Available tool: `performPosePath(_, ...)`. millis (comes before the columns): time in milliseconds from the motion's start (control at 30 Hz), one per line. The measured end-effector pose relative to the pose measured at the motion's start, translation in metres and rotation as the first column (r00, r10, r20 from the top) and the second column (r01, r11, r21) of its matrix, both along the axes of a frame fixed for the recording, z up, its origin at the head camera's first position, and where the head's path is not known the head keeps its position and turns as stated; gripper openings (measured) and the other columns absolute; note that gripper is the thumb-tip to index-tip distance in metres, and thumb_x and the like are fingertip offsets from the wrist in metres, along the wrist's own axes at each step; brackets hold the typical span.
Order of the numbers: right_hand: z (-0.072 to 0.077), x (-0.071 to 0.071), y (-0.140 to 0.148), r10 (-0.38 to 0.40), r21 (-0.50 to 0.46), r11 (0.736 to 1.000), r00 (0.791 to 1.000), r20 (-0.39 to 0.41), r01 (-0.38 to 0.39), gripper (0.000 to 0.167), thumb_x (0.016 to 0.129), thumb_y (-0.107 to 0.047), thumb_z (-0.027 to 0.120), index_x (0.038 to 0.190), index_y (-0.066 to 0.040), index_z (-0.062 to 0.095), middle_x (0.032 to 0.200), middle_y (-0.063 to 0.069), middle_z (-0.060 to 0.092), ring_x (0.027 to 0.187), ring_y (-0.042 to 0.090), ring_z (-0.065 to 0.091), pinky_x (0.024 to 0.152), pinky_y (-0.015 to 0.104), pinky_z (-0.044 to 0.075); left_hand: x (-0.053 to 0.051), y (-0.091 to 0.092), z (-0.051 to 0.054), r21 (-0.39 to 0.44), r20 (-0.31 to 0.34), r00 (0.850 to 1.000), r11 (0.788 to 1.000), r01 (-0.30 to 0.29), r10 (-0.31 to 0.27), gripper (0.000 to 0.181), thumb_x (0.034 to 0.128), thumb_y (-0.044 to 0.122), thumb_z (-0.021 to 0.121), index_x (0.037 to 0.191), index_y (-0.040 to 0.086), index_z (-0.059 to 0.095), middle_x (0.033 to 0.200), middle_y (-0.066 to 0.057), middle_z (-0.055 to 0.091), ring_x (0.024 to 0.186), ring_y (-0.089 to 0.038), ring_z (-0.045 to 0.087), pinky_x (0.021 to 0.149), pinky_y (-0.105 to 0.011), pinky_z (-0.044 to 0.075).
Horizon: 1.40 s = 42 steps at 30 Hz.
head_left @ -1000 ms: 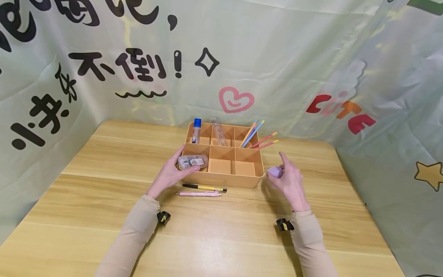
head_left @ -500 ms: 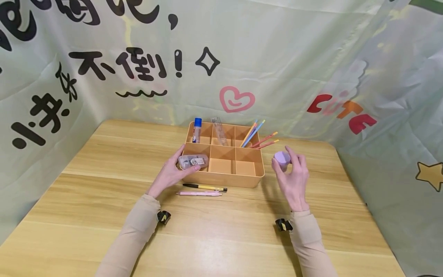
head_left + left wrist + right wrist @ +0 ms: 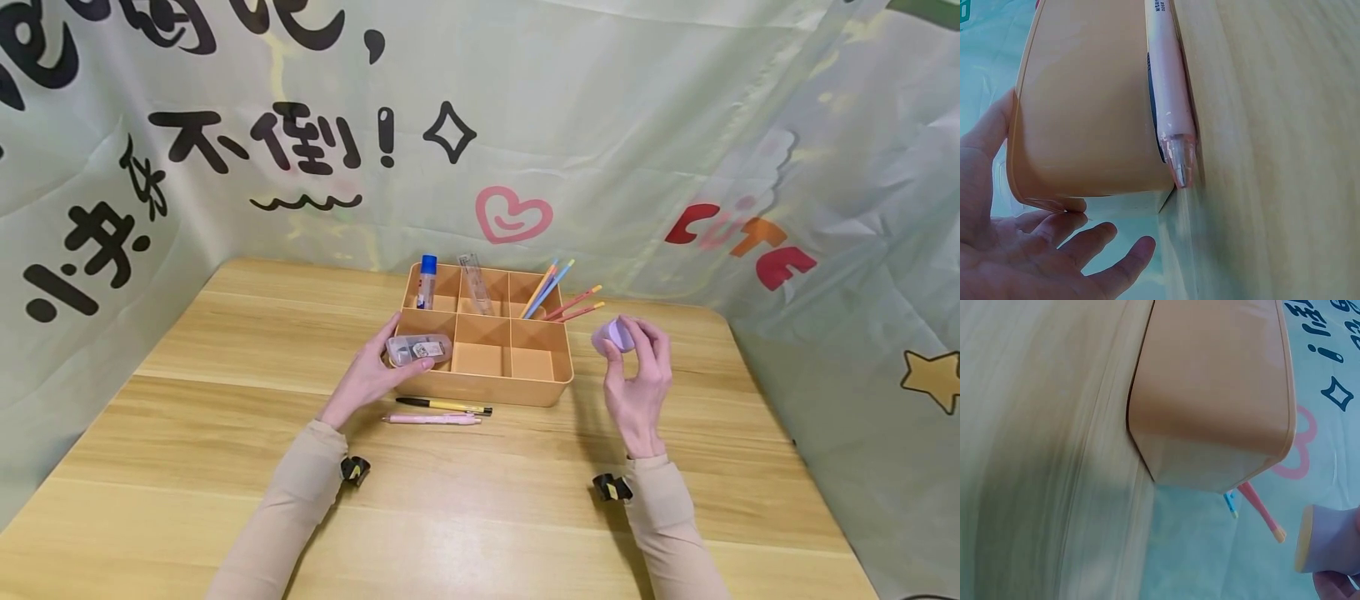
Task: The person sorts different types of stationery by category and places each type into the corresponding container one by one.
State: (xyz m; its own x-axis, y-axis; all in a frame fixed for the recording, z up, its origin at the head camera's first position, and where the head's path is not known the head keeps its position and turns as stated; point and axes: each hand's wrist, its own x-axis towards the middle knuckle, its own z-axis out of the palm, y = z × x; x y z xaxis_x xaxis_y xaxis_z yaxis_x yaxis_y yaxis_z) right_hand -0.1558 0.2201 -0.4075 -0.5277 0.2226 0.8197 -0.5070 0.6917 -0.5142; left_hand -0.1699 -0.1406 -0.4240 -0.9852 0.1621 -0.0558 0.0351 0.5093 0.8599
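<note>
A peach six-compartment desk organizer (image 3: 487, 388) stands on the table. My left hand (image 3: 372, 367) grips its front left corner, thumb over the rim; in the left wrist view, the other fingers (image 3: 1088, 244) spread along its side. Beside that thumb, a clear plastic case (image 3: 417, 349) with a label sits in the front left compartment. To the right, my right hand (image 3: 637, 379) holds up a small lavender waisted cylinder (image 3: 613, 336) between thumb and fingers. Its cream end (image 3: 1304, 539) shows in the right wrist view. What kind of thing it is, I cannot tell.
The back compartments hold a blue-capped glue stick (image 3: 427, 283), a clear ruler-like strip (image 3: 475, 285) and several thin coloured sticks (image 3: 550, 292). A yellow-and-black pen (image 3: 444, 407) and a pink pen (image 3: 432, 419) lie before the organizer. A printed cloth (image 3: 615, 150) hangs behind the table.
My right hand has risen away from the organizer's front right corner with the lavender cylinder, then turned it. The left hand and organizer have stayed put.
</note>
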Motion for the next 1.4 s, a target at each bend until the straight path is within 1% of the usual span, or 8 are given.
performPosePath(200,0.002,0.000,-0.006,0.110,-0.080,0.991,0.994,0.011,-0.109,0.031,0.089,0.007,0.068,0.120,0.008,0.066,0.119,0.033,0.057,0.111,0.012,0.057,0.099,0.009,0.050,0.000,0.000,0.000,0.011,0.014,1.000,1.000,-0.001,0.000,0.105,0.0860,0.047,0.076,0.164,0.019,0.012,0.167,-0.021,0.020,0.151,-0.046,0.028,0.120,-0.064,0.030)
performPosePath(300,0.004,0.001,-0.010,0.170,-0.112,0.980,0.984,0.048,-0.164,0.031,0.091,0.008,0.065,0.122,0.010,0.064,0.122,0.033,0.054,0.115,0.007,0.054,0.096,0.011,0.051,0.000,0.001,0.000,0.020,0.014,1.000,1.000,0.004,-0.004,0.105,0.0861,0.047,0.077,0.164,0.019,0.012,0.168,-0.020,0.020,0.151,-0.045,0.029,0.120,-0.063,0.031)
performPosePath(433,0.007,0.000,-0.019,0.221,-0.118,0.971,0.969,0.111,-0.208,0.032,0.096,0.004,0.061,0.127,0.008,0.062,0.125,0.031,0.052,0.118,0.017,0.055,0.094,0.016,0.054,0.000,0.000,-0.001,0.019,0.009,1.000,1.000,-0.006,0.006,0.105,0.0859,0.046,0.077,0.164,0.018,0.013,0.168,-0.020,0.021,0.151,-0.045,0.027,0.121,-0.063,0.030)
performPosePath(567,0.010,-0.003,-0.029,0.270,-0.097,0.962,0.947,0.173,-0.256,0.034,0.099,0.004,0.055,0.132,0.009,0.059,0.127,0.032,0.048,0.119,0.037,0.056,0.092,0.039,0.058,0.000,0.000,-0.001,0.017,0.010,1.000,1.000,-0.008,0.007,0.106,0.0853,0.047,0.077,0.164,0.018,0.012,0.167,-0.021,0.021,0.152,-0.045,0.026,0.121,-0.064,0.028)
performPosePath(667,0.012,-0.005,-0.038,0.281,-0.064,0.960,0.934,0.220,-0.273,0.037,0.100,0.003,0.052,0.136,0.008,0.056,0.127,0.032,0.045,0.118,0.042,0.057,0.089,0.049,0.058,-0.001,-0.001,-0.001,0.017,0.005,1.000,1.000,-0.003,0.003,0.106,0.0851,0.047,0.077,0.163,0.017,0.013,0.167,-0.021,0.021,0.151,-0.045,0.027,0.121,-0.063,0.029)
performPosePath(1033,0.010,-0.010,-0.072,0.348,0.039,0.926,0.889,0.296,-0.375,0.030,0.100,-0.003,0.058,0.128,0.005,0.061,0.121,0.027,0.048,0.109,0.035,0.060,0.078,0.045,0.064,0.000,-0.001,-0.002,0.034,-0.012,1.000,0.999,0.007,-0.007,0.106,0.0853,0.046,0.077,0.163,0.016,0.013,0.167,-0.022,0.021,0.151,-0.045,0.027,0.121,-0.064,0.028)
performPosePath(1233,0.005,-0.013,-0.081,0.388,0.047,0.903,0.858,0.336,-0.426,0.031,0.099,-0.005,0.060,0.129,0.004,0.060,0.121,0.026,0.048,0.111,0.036,0.060,0.081,0.043,0.064,0.000,0.000,0.000,0.038,-0.006,1.000,0.999,0.007,-0.007,0.105,0.0856,0.046,0.077,0.163,0.016,0.013,0.167,-0.022,0.022,0.150,-0.045,0.030,0.120,-0.062,0.031)
performPosePath(1400,0.002,-0.014,-0.084,0.383,0.056,0.900,0.847,0.369,-0.432,0.032,0.098,-0.007,0.062,0.128,0.004,0.061,0.120,0.025,0.047,0.108,0.034,0.060,0.083,0.041,0.064,-0.001,0.000,-0.001,0.046,-0.010,1.000,0.999,0.006,-0.005,0.105,0.0856,0.044,0.078,0.163,0.015,0.013,0.165,-0.023,0.025,0.148,-0.044,0.033,0.120,-0.060,0.033)
